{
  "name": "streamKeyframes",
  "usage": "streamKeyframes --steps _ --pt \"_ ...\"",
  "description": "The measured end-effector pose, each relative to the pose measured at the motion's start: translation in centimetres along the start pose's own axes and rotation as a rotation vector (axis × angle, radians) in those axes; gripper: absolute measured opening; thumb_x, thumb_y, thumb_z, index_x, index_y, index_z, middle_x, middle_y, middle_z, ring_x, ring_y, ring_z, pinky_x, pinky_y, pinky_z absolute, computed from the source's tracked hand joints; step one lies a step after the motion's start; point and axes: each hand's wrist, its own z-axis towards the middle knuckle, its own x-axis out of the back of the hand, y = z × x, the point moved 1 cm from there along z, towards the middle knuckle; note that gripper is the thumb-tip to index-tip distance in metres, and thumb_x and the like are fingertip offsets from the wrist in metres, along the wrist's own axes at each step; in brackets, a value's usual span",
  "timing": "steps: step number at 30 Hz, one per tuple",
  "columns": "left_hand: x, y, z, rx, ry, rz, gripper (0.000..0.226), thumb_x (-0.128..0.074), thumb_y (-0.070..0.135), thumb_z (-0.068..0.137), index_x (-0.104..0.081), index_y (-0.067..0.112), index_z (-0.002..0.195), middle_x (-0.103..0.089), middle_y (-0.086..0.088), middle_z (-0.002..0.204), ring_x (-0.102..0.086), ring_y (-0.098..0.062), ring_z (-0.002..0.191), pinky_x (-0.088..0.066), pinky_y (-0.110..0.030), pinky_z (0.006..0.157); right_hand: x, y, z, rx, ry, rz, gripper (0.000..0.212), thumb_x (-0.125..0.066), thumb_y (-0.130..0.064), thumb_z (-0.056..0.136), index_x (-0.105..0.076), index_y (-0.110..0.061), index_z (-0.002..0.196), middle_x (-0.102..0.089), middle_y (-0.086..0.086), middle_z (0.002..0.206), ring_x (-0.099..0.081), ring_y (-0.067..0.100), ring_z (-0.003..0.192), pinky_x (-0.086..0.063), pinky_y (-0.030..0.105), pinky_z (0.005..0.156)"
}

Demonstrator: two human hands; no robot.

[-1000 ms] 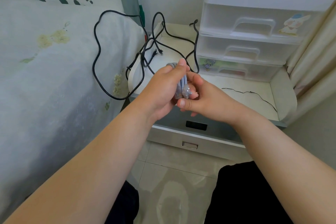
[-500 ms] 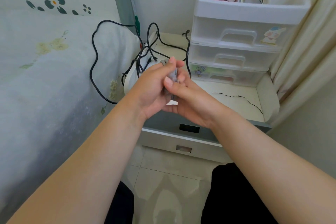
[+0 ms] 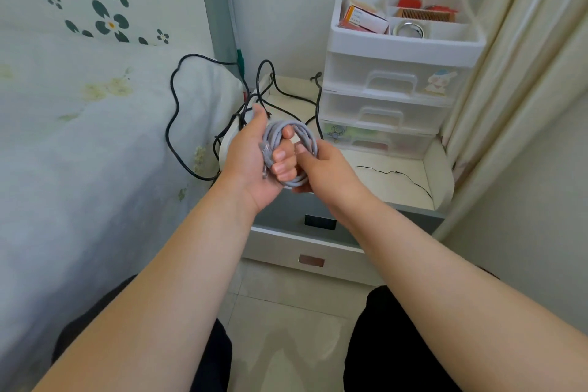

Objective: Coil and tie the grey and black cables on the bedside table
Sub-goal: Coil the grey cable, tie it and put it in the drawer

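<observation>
The grey cable [image 3: 291, 149] is wound into a compact coil and held in the air above the front edge of the bedside table [image 3: 391, 181]. The left hand [image 3: 254, 162] is clenched around one side of the coil, fingers curled through the loop; the right hand [image 3: 324, 169] pinches the opposite side. A tie is not yet visible on the coil. The loops are best kept flat and even in the left grip while the tie is applied. The black cable [image 3: 173, 111] lies uncoiled across the table's rear left corner and the bed [image 3: 79, 124].
</observation>
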Motion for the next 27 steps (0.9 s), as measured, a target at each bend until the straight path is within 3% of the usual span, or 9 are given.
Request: streamKeyframes --steps 3,6,10,14,16,19,22,25,27 --pt "0.8 0.5 -0.6 -0.104 0.188 0.024 0.067 -0.023 0.059 0.098 -0.052 0.007 0.066 -0.035 0.001 0.035 -0.028 -0.011 0.027 -0.021 -0.019 0.036 -0.3 -1.5 -0.2 -0.061 -0.099 0.252 0.012 -0.047 -0.012 0.096 -0.050 -0.010 0.084 -0.052 0.007 0.074 -0.054 0.019 0.065 -0.051 0.045 0.080" --pt "1.9 0.5 -0.5 -0.055 0.278 0.035 0.072 -0.021 0.064 0.095 -0.054 0.006 0.069 -0.035 0.000 0.035 -0.028 -0.012 0.027 -0.023 -0.015 0.034 -0.4 -0.8 -0.2 0.004 -0.156 0.270 0.012 -0.056 -0.030 0.094 -0.058 -0.018 0.095 -0.047 -0.001 0.065 -0.052 0.014 0.058 -0.049 0.034 0.070" --pt "2.5 -0.8 0.6 0.010 0.282 0.158 0.083 -0.018 0.076 0.086 -0.058 0.004 0.072 -0.038 -0.002 0.040 -0.031 -0.012 0.030 -0.028 -0.016 0.035 -0.9 1.6 1.1 0.026 0.001 0.179 0.031 -0.047 -0.040 0.096 -0.061 -0.013 0.101 -0.045 -0.001 0.064 -0.048 0.010 0.047 -0.045 0.024 0.052" --pt "1.9 -1.0 1.8 0.037 0.097 0.113 0.085 -0.019 0.083 0.077 -0.054 0.006 0.076 -0.039 -0.002 0.052 -0.035 -0.012 0.039 -0.034 -0.021 0.040 -1.1 2.2 3.0 -0.136 0.100 0.341 0.040 -0.047 -0.051 0.093 -0.064 -0.018 0.080 -0.053 0.004 0.066 -0.048 0.018 0.058 -0.046 0.029 0.059" --pt "1.8 -0.5 2.2 0.096 -0.086 0.114 0.072 -0.035 0.079 0.078 -0.051 0.009 0.081 -0.041 -0.001 0.060 -0.038 -0.011 0.050 -0.039 -0.021 0.051 -0.7 2.0 3.6 -0.212 0.104 0.477 0.041 -0.046 -0.051 0.094 -0.063 -0.016 0.079 -0.059 0.005 0.061 -0.054 0.017 0.053 -0.048 0.027 0.058" --pt "2.0 0.1 2.5 0.135 -0.277 0.216 0.037 -0.070 0.029 0.084 -0.052 0.003 0.101 -0.043 -0.003 0.071 -0.040 -0.012 0.066 -0.041 -0.025 0.067 -0.5 1.7 3.9 -0.309 0.090 0.641 0.041 -0.045 -0.049 0.094 -0.059 -0.013 0.080 -0.056 -0.001 0.046 -0.050 0.008 0.036 -0.044 0.022 0.047" --pt "2.1 0.3 2.9 0.125 -0.277 0.282 0.036 -0.058 -0.002 0.083 -0.050 -0.003 0.117 -0.049 -0.004 0.071 -0.047 -0.013 0.070 -0.046 -0.026 0.069 -0.2 1.9 4.1 -0.320 0.111 0.679 0.041 -0.050 -0.049 0.092 -0.060 -0.012 0.080 -0.053 0.003 0.060 -0.046 0.010 0.039 -0.040 0.024 0.049" --pt "2.0 0.3 2.9 0.099 -0.300 0.410 0.031 -0.062 0.008 0.085 -0.054 -0.002 0.114 -0.061 -0.006 0.075 -0.058 -0.019 0.076 -0.053 -0.032 0.083 0.9 1.9 4.0 -0.280 0.133 0.600 0.035 -0.054 -0.045 0.090 -0.062 -0.012 0.083 -0.051 0.007 0.068 -0.047 0.016 0.049 -0.041 0.026 0.050" --pt "1.7 0.1 2.6 0.061 -0.282 0.629 0.031 -0.055 0.025 0.087 -0.059 0.002 0.106 -0.067 -0.007 0.081 -0.065 -0.023 0.086 -0.054 -0.030 0.089 1.7 1.7 3.7 -0.204 0.118 0.519 0.031 -0.054 -0.040 0.089 -0.065 -0.012 0.087 -0.059 0.011 0.075 -0.054 0.026 0.065 -0.049 0.034 0.063"
